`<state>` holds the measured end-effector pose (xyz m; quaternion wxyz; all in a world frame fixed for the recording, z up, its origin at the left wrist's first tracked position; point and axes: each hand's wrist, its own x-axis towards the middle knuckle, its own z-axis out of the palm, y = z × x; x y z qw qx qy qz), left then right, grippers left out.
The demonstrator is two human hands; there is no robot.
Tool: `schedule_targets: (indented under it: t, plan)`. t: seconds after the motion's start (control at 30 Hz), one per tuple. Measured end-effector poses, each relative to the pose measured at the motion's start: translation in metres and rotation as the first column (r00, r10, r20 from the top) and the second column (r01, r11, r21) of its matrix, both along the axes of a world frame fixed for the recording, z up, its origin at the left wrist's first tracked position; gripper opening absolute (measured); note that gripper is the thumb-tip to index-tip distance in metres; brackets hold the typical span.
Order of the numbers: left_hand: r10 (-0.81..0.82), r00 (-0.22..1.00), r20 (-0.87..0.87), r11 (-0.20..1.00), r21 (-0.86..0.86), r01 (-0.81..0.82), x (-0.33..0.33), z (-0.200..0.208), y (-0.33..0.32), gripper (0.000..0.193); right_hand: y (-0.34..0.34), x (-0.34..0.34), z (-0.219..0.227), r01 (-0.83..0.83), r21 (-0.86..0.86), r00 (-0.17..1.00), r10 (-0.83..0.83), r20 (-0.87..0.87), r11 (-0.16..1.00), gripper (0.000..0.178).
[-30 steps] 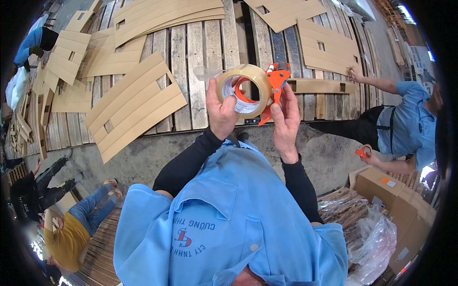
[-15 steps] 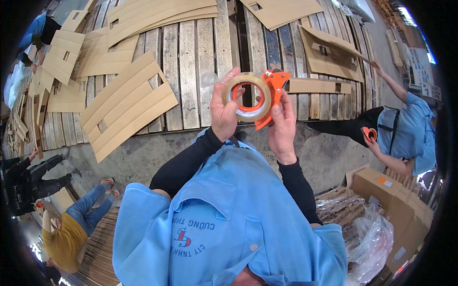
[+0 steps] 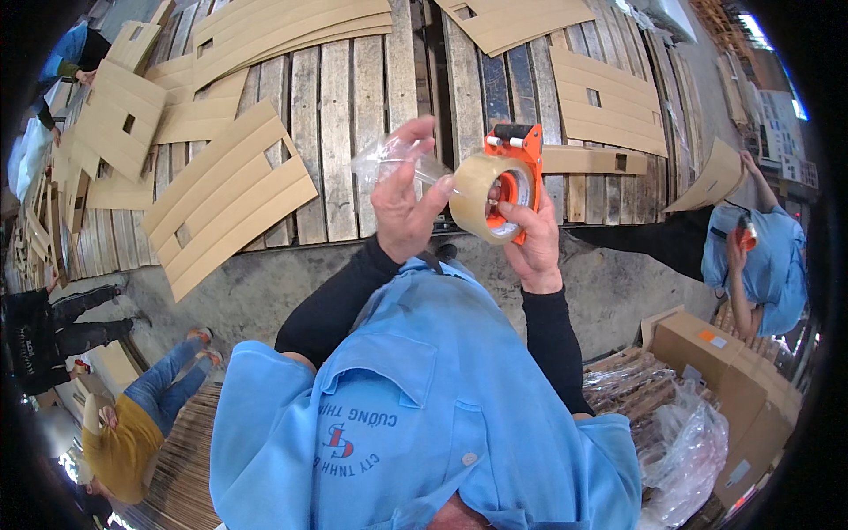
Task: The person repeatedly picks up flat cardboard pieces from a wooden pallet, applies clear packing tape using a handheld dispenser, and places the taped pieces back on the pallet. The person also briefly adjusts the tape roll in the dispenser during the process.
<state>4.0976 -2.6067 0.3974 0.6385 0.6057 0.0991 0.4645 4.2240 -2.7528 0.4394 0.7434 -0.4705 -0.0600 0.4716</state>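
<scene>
My right hand [image 3: 534,243] is closed on an orange tape dispenser [image 3: 533,146] with a black roller at its top. A roll of clear packing tape [image 3: 477,194] sits on the dispenser, its side turned to the left. From the roll a loose strip of clear tape [image 3: 375,162] reaches left, passing at my left fingers. My left hand [image 3: 402,203] is held up with its fingers apart, the thumb close to the roll's edge. Whether the strip clings to those fingers is hard to tell. Below both hands lies the front edge of the slatted wooden platform [image 3: 344,225].
A flat cardboard sheet [image 3: 230,199] with cut-outs lies left of my hands. More sheets [image 3: 291,35] are stacked beyond. On the right, a co-worker [image 3: 760,256] holds a dispenser and a raised cardboard piece [image 3: 714,181]. Cardboard boxes [image 3: 707,353] and plastic wrap [image 3: 689,442] stand behind, at right.
My left hand has come off the roll and moved slightly left, with a strip of tape now drawn out. The roll and dispenser have turned. The co-worker's cardboard has folded up.
</scene>
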Motion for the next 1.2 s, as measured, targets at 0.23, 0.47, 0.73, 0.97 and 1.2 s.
schedule_targets:
  t: [0.23, 0.47, 0.73, 0.97, 1.2]
  plan:
    - [-0.041, 0.989, -0.141, 0.829, 0.548, 0.112, 0.017, 0.023, 0.03, 0.077, -0.03, 0.019, -0.021, -0.119, 0.018, 0.986, 0.12, -0.115, 0.993, 0.055]
    - [0.011, 0.999, -0.05, 0.799, 0.602, 0.021, 0.058, 0.037, 0.065, 0.104, -0.049, 0.01, -0.002, -0.404, 0.014, 0.897, 0.399, -0.19, 0.915, 0.066]
    - [-0.086, 0.994, 0.064, 0.925, 0.375, 0.056, 0.117, 0.014, 0.034, 0.047, -0.086, 0.012, -0.034, -0.184, 0.229, 0.823, 0.277, -0.495, 0.956, 0.068]
    - [-0.412, 0.905, 0.104, 0.757, 0.593, 0.276, 0.17, 0.067, -0.005, 0.028, -0.106, 0.009, -0.029, -0.15, 0.402, 0.412, 0.427, -0.805, 0.903, 0.062]
    - [-0.152, 0.984, -0.095, 0.915, 0.362, 0.177, 0.155, -0.016, -0.002, 0.025, -0.12, 0.031, -0.028, 0.091, 0.501, 0.464, 0.408, -0.786, 0.861, 0.065]
